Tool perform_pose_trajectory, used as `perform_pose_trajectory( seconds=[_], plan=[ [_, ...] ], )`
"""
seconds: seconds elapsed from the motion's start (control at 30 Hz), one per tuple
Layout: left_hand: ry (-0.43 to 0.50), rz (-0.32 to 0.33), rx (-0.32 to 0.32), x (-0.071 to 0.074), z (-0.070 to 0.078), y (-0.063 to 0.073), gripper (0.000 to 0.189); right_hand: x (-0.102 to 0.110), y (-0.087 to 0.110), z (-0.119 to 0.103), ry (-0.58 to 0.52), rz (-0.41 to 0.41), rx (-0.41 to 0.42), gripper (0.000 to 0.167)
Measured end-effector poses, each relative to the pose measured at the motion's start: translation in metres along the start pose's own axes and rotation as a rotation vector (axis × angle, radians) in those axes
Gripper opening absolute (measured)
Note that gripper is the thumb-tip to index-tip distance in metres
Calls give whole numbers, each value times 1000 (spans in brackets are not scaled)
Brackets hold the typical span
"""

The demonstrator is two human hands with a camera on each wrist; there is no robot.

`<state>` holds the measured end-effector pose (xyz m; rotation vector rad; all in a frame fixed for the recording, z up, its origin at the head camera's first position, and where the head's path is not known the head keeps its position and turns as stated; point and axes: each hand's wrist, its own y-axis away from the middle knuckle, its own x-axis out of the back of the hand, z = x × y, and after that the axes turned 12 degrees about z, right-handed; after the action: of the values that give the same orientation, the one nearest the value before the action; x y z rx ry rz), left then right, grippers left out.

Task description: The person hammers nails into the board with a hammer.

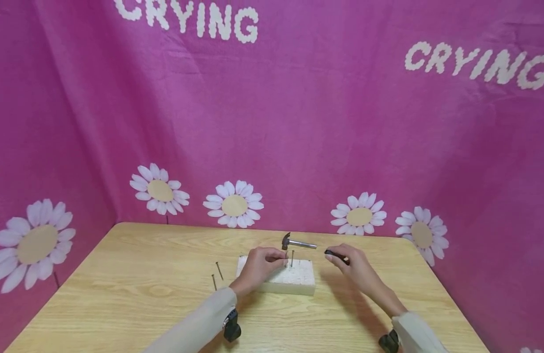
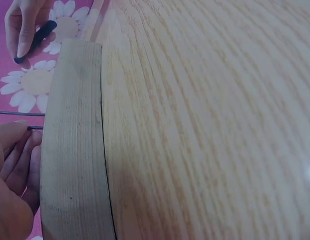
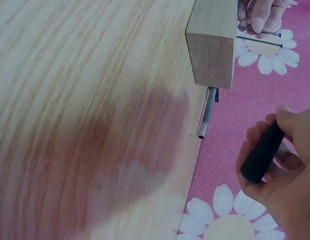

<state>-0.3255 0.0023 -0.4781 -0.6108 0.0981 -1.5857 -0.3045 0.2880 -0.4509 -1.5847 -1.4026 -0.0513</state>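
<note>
A pale wooden block point(image 1: 294, 287) lies on the table, its top whitish. One nail point(image 1: 292, 259) stands upright in it. Beside that nail, my left hand point(image 1: 259, 267) pinches a second nail point(image 2: 36, 128) between thumb and fingers at the block's top. My right hand point(image 1: 359, 268) is raised to the right of the block. It holds a short black handle point(image 3: 264, 152), curled fingers and thumb around it. Behind the block is a claw hammer point(image 1: 301, 243), its head to the left; its metal shaft ends apart from the black handle.
Two loose nails point(image 1: 219, 270) lie on the wooden table point(image 1: 152, 289) left of the block. Pink cloth point(image 1: 298, 122) with white flowers and lettering hangs around the table's back and sides. Black wrist cameras sit on both wrists.
</note>
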Motion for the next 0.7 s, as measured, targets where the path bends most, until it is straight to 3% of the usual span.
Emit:
perform_pose_trajectory(
  seconds=[0.47, 0.7],
  plan=[
    [31, -5, 17, 4, -1, 0, 16, -12, -7, 21, -19, -29, -38, 16],
    [101, -35, 94, 6, 3, -1, 27, -20, -18, 36, 24, -60, -136, 19]
  ],
)
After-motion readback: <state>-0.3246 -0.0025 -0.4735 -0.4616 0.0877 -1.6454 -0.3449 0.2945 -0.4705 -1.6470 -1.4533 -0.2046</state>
